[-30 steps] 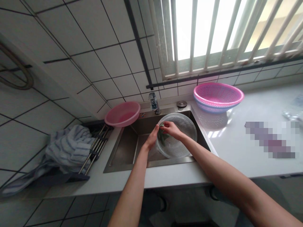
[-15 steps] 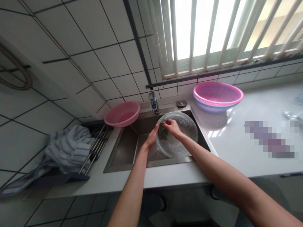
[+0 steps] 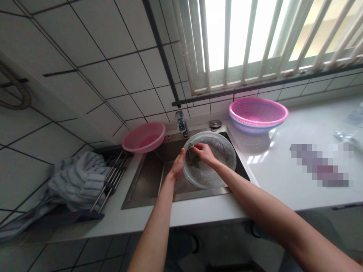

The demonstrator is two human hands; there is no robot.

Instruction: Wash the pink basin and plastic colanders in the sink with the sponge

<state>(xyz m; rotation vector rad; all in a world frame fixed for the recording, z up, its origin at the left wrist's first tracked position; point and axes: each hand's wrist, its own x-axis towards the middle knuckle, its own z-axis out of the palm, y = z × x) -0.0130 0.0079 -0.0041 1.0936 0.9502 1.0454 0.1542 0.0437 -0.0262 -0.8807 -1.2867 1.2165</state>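
Note:
My right hand (image 3: 204,153) is closed on a crumpled dark green cloth (image 3: 194,158), which lies against the inner left side of a translucent, finely ribbed round basin (image 3: 219,160). At that basin's left rim my left hand (image 3: 177,166) is wrapped around the edge, thumb up, with its other fingers partly hidden. The basin sits tilted over the right part of a steel sink (image 3: 144,185). Nothing else shows inside it.
Behind the sink stands a faucet (image 3: 181,122), with a drain strainer (image 3: 215,124) beside it. A pink basin (image 3: 144,138) rests at the back left. Stacked pink and blue baskets (image 3: 258,115) stand right. A striped cloth (image 3: 79,181) lies by a metal rack (image 3: 109,183).
The view has shifted slightly. My right hand and the green cloth stay at the basin's left side, with the cloth's shape a little altered. My left hand keeps to the rim.

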